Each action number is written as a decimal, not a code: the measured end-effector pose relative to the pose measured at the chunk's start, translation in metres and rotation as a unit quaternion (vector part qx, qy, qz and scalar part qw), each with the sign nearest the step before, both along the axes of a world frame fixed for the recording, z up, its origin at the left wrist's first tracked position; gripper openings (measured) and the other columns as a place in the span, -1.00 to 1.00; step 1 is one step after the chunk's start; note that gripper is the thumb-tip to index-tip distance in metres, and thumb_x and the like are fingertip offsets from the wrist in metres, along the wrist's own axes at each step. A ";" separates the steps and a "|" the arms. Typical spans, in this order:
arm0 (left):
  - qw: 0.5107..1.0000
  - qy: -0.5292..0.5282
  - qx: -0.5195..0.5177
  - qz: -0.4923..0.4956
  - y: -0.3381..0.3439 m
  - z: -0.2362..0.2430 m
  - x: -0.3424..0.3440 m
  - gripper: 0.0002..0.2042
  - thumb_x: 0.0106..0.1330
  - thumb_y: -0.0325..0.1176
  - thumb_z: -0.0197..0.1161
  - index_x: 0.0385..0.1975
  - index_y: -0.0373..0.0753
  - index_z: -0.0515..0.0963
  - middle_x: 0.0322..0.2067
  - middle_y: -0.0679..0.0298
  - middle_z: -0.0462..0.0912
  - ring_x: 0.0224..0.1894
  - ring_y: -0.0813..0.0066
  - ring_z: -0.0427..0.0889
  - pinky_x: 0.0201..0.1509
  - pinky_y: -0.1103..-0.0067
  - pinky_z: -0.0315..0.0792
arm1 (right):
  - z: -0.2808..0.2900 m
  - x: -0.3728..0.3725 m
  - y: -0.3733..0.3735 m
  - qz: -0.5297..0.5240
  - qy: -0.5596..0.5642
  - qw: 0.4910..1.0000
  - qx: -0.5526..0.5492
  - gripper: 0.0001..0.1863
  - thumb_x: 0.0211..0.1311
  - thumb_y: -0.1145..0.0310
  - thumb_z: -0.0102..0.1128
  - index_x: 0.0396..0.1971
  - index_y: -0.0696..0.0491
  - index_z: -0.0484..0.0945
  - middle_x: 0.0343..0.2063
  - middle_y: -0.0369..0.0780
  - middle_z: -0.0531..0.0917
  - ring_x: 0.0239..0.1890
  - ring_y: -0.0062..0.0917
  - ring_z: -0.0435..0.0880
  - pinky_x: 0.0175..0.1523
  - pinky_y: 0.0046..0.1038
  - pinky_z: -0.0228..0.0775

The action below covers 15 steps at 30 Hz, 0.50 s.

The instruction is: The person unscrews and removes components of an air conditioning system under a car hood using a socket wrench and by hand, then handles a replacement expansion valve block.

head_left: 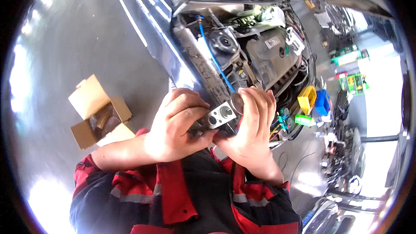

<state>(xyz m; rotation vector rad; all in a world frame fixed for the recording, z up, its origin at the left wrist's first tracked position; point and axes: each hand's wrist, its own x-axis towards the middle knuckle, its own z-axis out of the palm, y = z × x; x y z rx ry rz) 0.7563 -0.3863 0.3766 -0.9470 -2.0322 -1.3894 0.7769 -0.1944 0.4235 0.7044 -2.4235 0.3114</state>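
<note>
Both hands meet in front of my chest around a small silver expansion valve (pixel 222 115), a rectangular metal block with round holes in its face. A dark, round cap sits at its right end. My left hand (pixel 175 123) is closed on the block's left end, fingers curled and thumb below. With bent fingers, my right hand (pixel 253 130) grips the end with the cap. Fingers hide parts of both ends. Just beyond the hands, a blue hose (pixel 211 52) runs across the engine bay and passes behind the valve.
The car's engine bay (pixel 264 60) lies ahead, beside a dark fender (pixel 167 52). An opened cardboard box (pixel 82 136) stands on the floor at left. Yellow (pixel 307 99) and blue bins (pixel 322 102), a green bottle (pixel 304 120) and gauge fittings (pixel 284 119) are at right.
</note>
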 end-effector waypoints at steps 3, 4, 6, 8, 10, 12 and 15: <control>0.999 0.016 0.045 0.004 -0.042 -0.007 0.013 -0.60 -0.17 -0.43 0.53 -0.27 -0.37 0.59 -0.23 0.12 0.61 -0.18 0.13 0.59 -0.08 0.33 0.48 | 0.017 0.011 -0.019 0.103 -0.117 0.988 -0.022 0.00 -0.17 0.08 0.57 0.24 0.25 0.27 0.13 0.03 0.43 0.16 -0.07 0.45 0.31 0.11 0.11; 0.998 0.022 0.050 0.003 -0.057 -0.009 0.018 -0.60 -0.16 -0.43 0.52 -0.27 -0.38 0.59 -0.22 0.11 0.61 -0.18 0.14 0.60 -0.09 0.34 0.48 | 0.023 0.012 -0.027 0.155 -0.180 0.971 -0.039 0.04 -0.15 0.05 0.59 0.28 0.26 0.25 0.16 0.04 0.41 0.18 -0.06 0.43 0.33 0.10 0.09; 0.998 0.023 0.053 -0.001 -0.080 -0.006 0.024 -0.60 -0.16 -0.44 0.50 -0.26 -0.39 0.60 -0.19 0.12 0.63 -0.18 0.16 0.59 -0.09 0.35 0.48 | 0.032 0.015 -0.040 0.190 -0.200 0.959 -0.066 -0.06 -0.06 0.11 0.56 0.29 0.20 0.30 0.18 -0.02 0.47 0.18 -0.11 0.47 0.35 0.03 0.09; 0.998 0.045 0.044 0.002 -0.094 -0.005 0.031 -0.59 -0.16 -0.43 0.50 -0.24 -0.39 0.61 -0.17 0.12 0.63 -0.18 0.18 0.59 -0.08 0.36 0.48 | 0.033 0.015 -0.050 0.207 -0.148 0.966 -0.050 -0.26 0.04 0.18 0.48 0.20 0.17 0.42 0.11 -0.07 0.55 0.11 -0.16 0.53 0.35 -0.02 0.10; 0.998 0.045 0.049 -0.001 -0.105 -0.008 0.037 -0.58 -0.17 -0.41 0.51 -0.24 -0.39 0.63 -0.15 0.12 0.64 -0.17 0.18 0.58 -0.08 0.36 0.48 | 0.040 0.018 -0.063 0.220 -0.140 0.964 -0.049 -0.45 0.10 0.19 0.41 0.06 0.15 0.55 0.01 -0.11 0.63 0.03 -0.20 0.58 0.33 -0.05 0.13; 0.997 0.046 0.056 0.005 -0.114 -0.012 0.041 -0.57 -0.15 -0.41 0.51 -0.22 -0.39 0.62 -0.13 0.12 0.64 -0.14 0.18 0.57 -0.05 0.36 0.46 | 0.043 0.019 -0.074 0.228 -0.132 0.964 -0.032 -0.46 0.07 0.19 0.43 0.03 0.13 0.56 -0.02 -0.12 0.64 0.01 -0.21 0.59 0.31 -0.06 0.16; 0.997 0.027 0.078 -0.004 -0.128 -0.014 0.043 -0.58 -0.10 -0.42 0.50 -0.17 -0.37 0.61 -0.11 0.12 0.64 -0.12 0.17 0.56 -0.02 0.36 0.44 | 0.047 0.020 -0.087 0.233 -0.153 0.959 -0.040 -0.45 0.03 0.20 0.45 0.02 0.13 0.56 -0.03 -0.11 0.64 0.00 -0.20 0.59 0.28 -0.05 0.20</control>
